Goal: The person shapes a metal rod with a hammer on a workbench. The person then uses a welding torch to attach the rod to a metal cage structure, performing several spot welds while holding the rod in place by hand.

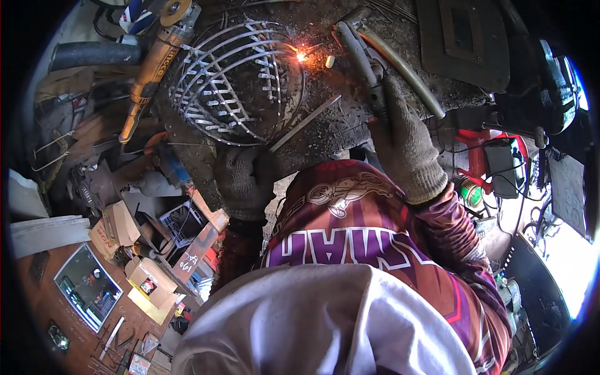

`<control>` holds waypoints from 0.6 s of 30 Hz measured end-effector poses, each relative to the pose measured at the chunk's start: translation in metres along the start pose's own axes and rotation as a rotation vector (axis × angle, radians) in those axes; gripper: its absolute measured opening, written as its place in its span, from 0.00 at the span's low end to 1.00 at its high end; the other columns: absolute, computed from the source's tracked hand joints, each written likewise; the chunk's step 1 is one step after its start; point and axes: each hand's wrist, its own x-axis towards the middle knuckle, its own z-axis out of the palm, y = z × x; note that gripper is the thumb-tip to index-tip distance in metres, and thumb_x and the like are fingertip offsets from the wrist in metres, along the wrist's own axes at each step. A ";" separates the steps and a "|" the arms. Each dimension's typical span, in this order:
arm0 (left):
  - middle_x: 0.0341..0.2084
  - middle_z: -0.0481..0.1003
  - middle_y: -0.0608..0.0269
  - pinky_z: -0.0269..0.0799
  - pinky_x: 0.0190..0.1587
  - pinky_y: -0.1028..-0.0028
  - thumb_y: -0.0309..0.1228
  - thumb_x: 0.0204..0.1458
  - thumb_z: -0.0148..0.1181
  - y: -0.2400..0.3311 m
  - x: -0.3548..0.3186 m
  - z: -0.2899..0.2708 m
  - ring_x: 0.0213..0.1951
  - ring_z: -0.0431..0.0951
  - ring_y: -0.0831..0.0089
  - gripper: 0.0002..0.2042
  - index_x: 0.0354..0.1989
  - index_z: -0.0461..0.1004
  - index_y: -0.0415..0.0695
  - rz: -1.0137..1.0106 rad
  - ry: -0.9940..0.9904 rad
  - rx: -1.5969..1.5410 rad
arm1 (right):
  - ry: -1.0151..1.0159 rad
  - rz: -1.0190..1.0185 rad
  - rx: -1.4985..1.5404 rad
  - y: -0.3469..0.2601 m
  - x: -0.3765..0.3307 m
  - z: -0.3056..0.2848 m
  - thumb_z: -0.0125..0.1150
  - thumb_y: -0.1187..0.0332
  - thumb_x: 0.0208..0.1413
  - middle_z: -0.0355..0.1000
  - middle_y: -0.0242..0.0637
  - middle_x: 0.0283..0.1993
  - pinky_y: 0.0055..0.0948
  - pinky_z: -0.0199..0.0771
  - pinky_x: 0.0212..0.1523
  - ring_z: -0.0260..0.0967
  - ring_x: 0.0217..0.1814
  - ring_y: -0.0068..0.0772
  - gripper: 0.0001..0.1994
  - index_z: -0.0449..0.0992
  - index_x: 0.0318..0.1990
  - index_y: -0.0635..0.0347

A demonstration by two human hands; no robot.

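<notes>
My right hand (406, 144), in a grey knit glove, is closed round the handle of a welding electrode holder (357, 53). Left of the holder's head, a bright orange glow (301, 57) burns at the edge of a rounded cage of bent metal strips (215, 81). I cannot make out an electrode between holder and glow. My left hand (240, 178), in a dark glove, is closed at the near side of the cage. From it a flat metal strip (306, 122) slants up to the right; the fingers round its end are mostly hidden.
An orange angle grinder (153, 75) lies left of the cage. Beside the holder rests a hammer-like tool with a metal tube handle (406, 75). A dark welding shield (465, 44) lies at the far right. Cardboard boxes (150, 284) and tools crowd the lower left.
</notes>
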 end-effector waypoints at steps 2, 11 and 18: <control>0.37 0.80 0.50 0.77 0.49 0.53 0.26 0.50 0.65 -0.001 -0.003 0.001 0.42 0.81 0.48 0.08 0.39 0.83 0.43 -0.014 -0.010 0.014 | -0.039 0.061 0.016 -0.003 0.001 -0.002 0.58 0.68 0.66 0.70 0.68 0.64 0.50 0.75 0.60 0.72 0.63 0.68 0.32 0.57 0.75 0.70; 0.39 0.83 0.53 0.75 0.57 0.56 0.26 0.53 0.67 -0.001 -0.003 0.002 0.48 0.82 0.52 0.08 0.41 0.85 0.40 -0.058 -0.028 -0.029 | -0.151 0.125 0.030 -0.010 0.004 -0.007 0.58 0.68 0.67 0.69 0.70 0.63 0.51 0.75 0.60 0.71 0.62 0.70 0.34 0.55 0.76 0.72; 0.44 0.82 0.52 0.75 0.58 0.56 0.28 0.57 0.66 0.010 -0.012 0.005 0.51 0.81 0.55 0.10 0.46 0.85 0.39 -0.179 0.027 -0.017 | -0.032 -0.143 -0.210 0.000 -0.001 -0.001 0.60 0.71 0.65 0.66 0.71 0.67 0.49 0.75 0.62 0.69 0.66 0.68 0.35 0.54 0.76 0.73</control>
